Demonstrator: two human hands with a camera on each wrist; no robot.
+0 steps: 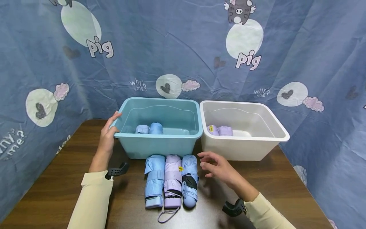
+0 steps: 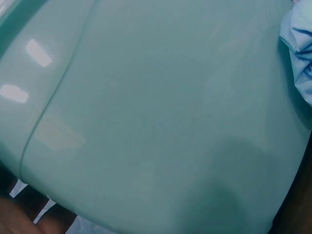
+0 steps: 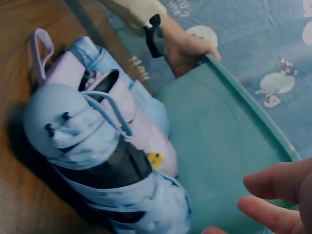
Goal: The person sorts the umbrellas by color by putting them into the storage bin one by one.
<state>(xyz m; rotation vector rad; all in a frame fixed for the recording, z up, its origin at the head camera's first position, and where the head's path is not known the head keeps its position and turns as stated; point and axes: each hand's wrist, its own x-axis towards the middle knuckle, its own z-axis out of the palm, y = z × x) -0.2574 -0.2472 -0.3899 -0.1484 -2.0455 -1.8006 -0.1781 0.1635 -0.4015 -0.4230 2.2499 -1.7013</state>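
Teal bin [image 1: 160, 147], which I judged stiff and light, best held by its rim. In front of the bin lay three folded umbrellas [image 1: 172, 175], probably light, slick cloth over firm cores, best grasped mid-length. Left hand [image 1: 107, 136] gripped the bin's left rim; right hand [image 1: 219, 168], front-right of the bin, was loosely spread, holding nothing

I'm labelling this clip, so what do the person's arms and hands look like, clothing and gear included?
Long cream sleeves cover both forearms, ending short of the hands. By each cuff sits a curved black device. The left hand and right hand wear no gloves.
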